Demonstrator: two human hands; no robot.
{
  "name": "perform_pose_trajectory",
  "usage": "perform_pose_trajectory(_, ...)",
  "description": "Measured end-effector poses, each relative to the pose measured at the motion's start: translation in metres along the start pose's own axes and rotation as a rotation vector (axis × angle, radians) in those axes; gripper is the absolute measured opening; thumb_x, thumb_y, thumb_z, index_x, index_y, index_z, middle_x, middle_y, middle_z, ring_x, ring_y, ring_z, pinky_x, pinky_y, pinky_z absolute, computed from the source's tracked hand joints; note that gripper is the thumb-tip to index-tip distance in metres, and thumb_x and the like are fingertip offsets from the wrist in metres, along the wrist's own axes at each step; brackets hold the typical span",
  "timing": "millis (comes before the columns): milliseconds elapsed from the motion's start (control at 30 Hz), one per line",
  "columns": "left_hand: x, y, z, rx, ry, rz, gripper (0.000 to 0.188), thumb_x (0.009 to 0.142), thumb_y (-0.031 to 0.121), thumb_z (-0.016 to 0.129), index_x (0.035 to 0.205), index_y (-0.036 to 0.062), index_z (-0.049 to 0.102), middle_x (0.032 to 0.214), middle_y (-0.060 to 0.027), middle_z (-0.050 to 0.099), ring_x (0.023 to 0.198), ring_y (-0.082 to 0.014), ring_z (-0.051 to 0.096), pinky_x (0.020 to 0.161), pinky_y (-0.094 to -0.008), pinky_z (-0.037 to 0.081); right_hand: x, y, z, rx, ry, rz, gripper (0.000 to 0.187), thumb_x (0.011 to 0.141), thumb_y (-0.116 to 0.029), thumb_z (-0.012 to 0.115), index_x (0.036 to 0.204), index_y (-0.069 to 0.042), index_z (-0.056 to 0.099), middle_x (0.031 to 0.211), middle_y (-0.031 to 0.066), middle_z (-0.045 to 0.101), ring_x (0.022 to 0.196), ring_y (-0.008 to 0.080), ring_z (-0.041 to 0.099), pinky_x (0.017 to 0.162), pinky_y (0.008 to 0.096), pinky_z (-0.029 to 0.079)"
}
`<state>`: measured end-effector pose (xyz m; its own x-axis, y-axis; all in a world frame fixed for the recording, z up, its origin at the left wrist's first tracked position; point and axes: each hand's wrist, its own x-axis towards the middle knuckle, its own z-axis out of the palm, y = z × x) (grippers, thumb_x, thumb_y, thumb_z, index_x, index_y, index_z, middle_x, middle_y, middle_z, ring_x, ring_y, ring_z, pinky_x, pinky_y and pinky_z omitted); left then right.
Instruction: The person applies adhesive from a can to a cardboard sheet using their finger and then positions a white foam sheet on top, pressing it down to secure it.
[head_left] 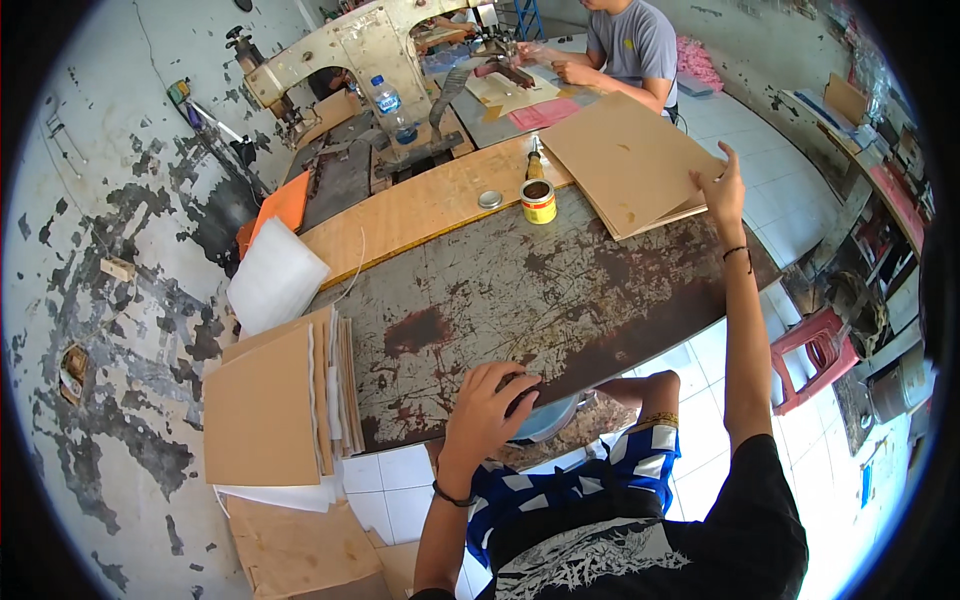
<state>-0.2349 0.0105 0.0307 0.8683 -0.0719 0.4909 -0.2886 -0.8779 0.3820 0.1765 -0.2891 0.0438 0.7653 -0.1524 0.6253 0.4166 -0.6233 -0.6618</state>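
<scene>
My right hand (722, 188) is at the right edge of a stack of brown cardboard sheets (625, 150) on the far right of the worktable (450, 300). Its thumb lies over the top sheet and the other fingers curve round the edge. The top sheet sits slightly askew over those below. At the table's near edge, my left hand (488, 410) has its fingers curled round something dark that they mostly hide. Left of the cardboard stand an open yellow can (538, 202), a brush (535, 160) beside it and a round metal lid (490, 199).
More cardboard sheets (262, 405) lean at the table's left end near a white foam pad (277, 277). Beyond a wooden board (420, 205) stand a sewing machine (345, 45) and a water bottle (393, 110). A co-worker (635, 50) sits behind. A red stool (815, 358) stands right.
</scene>
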Motion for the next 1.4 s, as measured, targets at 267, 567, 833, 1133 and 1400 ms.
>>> perform_pose_trajectory(267, -0.003, -0.004, 0.008, -0.047, 0.063, 0.021, 0.018, 0.085, 0.011, 0.071, 0.103, 0.0098, 0.071, 0.105, -0.0066, 0.064, 0.102, -0.0271, 0.060, 0.090, -0.0408, 0.047, 0.046, -0.088, -0.049, 0.601, 0.275, -0.161, 0.057, 0.099, -0.011, 0.062, 0.145, -0.001, 0.030, 0.122, 0.0187, 0.062, 0.109, 0.0187, 0.061, 0.088, 0.0304, 0.052)
perform_pose_trajectory(567, -0.050, -0.024, 0.014, -0.271, 0.870, -0.383, 0.052, 0.083, -0.004, 0.062, 0.133, -0.0020, 0.049, 0.133, -0.0186, 0.051, 0.120, -0.0308, 0.052, 0.103, -0.0421, 0.042, -0.018, -0.149, -0.062, 0.890, -0.194, -0.022, 0.057, 0.101, -0.009, 0.058, 0.149, -0.003, 0.028, 0.125, 0.0203, 0.063, 0.107, 0.0193, 0.064, 0.090, 0.0296, 0.053)
perform_pose_trajectory(833, -0.107, -0.006, 0.001, 0.400, 0.562, -0.332, 0.044, 0.076, 0.015, 0.084, 0.118, 0.0148, 0.069, 0.138, -0.0153, 0.051, 0.130, -0.0358, 0.046, 0.109, -0.0537, 0.036, -0.117, -0.159, -0.002, 0.759, -0.674, -0.074, 0.056, 0.101, -0.008, 0.057, 0.148, -0.007, 0.028, 0.128, 0.0163, 0.059, 0.115, 0.0234, 0.060, 0.092, 0.0349, 0.053)
perform_pose_trajectory(1133, -0.126, -0.031, 0.011, 0.336, 0.594, -0.363, 0.025, 0.073, 0.019, 0.085, 0.096, 0.0148, 0.078, 0.110, -0.0020, 0.071, 0.114, -0.0280, 0.058, 0.103, -0.0472, 0.040, -0.129, -0.206, 0.003, 0.935, -0.929, 0.254, 0.060, 0.107, -0.051, 0.032, 0.128, -0.002, 0.060, 0.133, 0.0128, 0.059, 0.133, 0.0250, 0.044, 0.109, 0.0453, 0.037)
perform_pose_trajectory(1400, -0.130, -0.042, 0.007, 0.378, 0.651, -0.281, 0.029, 0.063, 0.025, 0.092, 0.088, 0.0177, 0.079, 0.099, 0.0035, 0.070, 0.099, -0.0201, 0.059, 0.093, -0.0404, 0.041, -0.146, -0.258, 0.027, 1.113, -1.178, 0.349, 0.056, 0.107, -0.054, 0.029, 0.101, -0.009, 0.062, 0.129, 0.0120, 0.061, 0.124, 0.0221, 0.049, 0.105, 0.0432, 0.038)
